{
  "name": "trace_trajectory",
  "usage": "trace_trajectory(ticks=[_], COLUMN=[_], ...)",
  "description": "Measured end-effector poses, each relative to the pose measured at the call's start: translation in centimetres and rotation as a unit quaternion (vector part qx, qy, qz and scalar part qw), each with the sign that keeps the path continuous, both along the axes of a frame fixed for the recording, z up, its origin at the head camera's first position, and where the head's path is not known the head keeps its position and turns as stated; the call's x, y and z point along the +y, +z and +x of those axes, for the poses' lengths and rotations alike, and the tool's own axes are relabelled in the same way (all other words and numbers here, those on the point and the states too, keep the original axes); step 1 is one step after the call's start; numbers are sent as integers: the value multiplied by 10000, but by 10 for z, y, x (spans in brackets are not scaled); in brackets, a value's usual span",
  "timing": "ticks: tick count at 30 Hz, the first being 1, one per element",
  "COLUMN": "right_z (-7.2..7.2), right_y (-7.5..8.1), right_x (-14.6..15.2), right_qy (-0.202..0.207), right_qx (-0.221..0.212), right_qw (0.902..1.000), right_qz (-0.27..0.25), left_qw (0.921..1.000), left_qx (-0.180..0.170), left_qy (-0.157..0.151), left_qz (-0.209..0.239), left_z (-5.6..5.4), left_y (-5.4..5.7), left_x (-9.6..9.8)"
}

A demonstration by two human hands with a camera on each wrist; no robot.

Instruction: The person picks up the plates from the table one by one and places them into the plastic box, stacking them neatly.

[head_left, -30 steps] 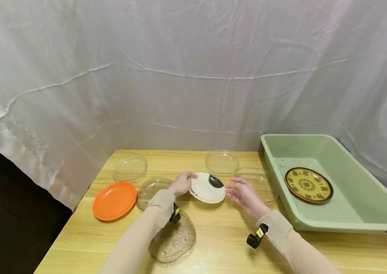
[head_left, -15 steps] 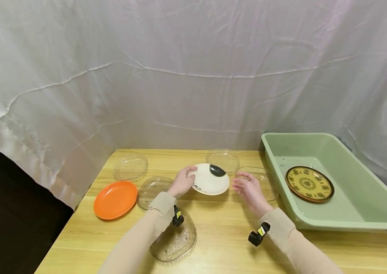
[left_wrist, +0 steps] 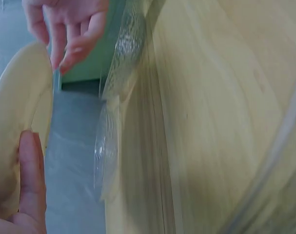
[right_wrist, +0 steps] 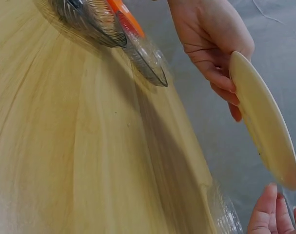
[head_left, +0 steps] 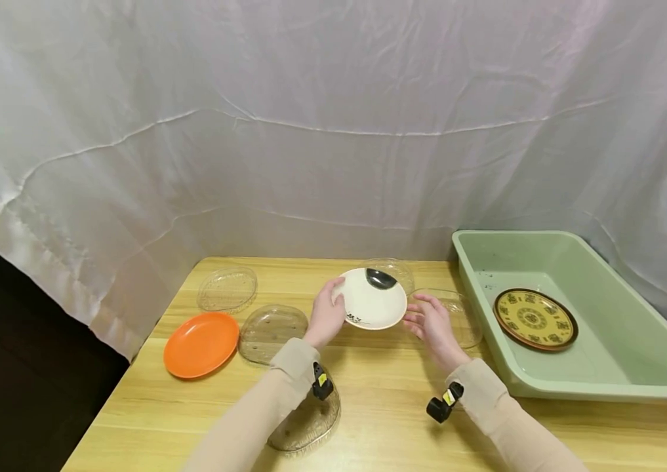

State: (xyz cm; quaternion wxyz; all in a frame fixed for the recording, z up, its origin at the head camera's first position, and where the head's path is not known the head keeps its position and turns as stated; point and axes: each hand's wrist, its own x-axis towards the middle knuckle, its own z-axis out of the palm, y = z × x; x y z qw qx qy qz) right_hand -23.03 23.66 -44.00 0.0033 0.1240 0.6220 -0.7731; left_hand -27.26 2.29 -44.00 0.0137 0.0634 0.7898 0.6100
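Observation:
A white plate (head_left: 371, 301) with a black patch and small dark floral marks is held above the table, tilted. My left hand (head_left: 327, 316) grips its left rim; in the left wrist view the fingers (left_wrist: 30, 170) lie along the plate's underside. Beside the opposite rim is my right hand (head_left: 433, 328), fingers loosely bent. Its fingertips are very near the rim in the right wrist view, and I cannot tell if they touch. Behind the white plate, a clear plastic tray (head_left: 391, 267) is partly hidden.
An orange plate (head_left: 201, 345) lies at the left of the wooden table (head_left: 386, 406). Several clear plastic trays are spread around, one (head_left: 309, 419) under my left forearm. At the right stands a green basin (head_left: 605, 390) holding a yellow patterned plate (head_left: 535, 319). Grey cloth (head_left: 333, 183) hangs behind.
My left hand has lifted the white plate and moved it up and slightly right. The right hand came off the rim, then the plate moved close to its fingers again.

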Motion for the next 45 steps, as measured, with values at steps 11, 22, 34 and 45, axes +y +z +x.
trace_trajectory(ticks=[11, 22, 34, 45], right_z=[-5, -5, -5, -3], right_y=[5, 1, -3, -4], right_x=[-7, -13, -16, -13], right_qy=[4, -37, -152, -162], right_qx=[-11, 186, 229, 166], right_qw=[9994, 9998, 9994, 9989], right_qz=[-334, 10, 233, 419], left_qw=[9992, 9983, 9987, 9958], left_qx=[336, 273, 145, -76], left_qy=[204, 297, 158, -241], left_qz=[57, 412, 457, 876], left_z=[12, 19, 25, 21], left_y=[3, 1, -5, -8], left_x=[21, 35, 41, 34])
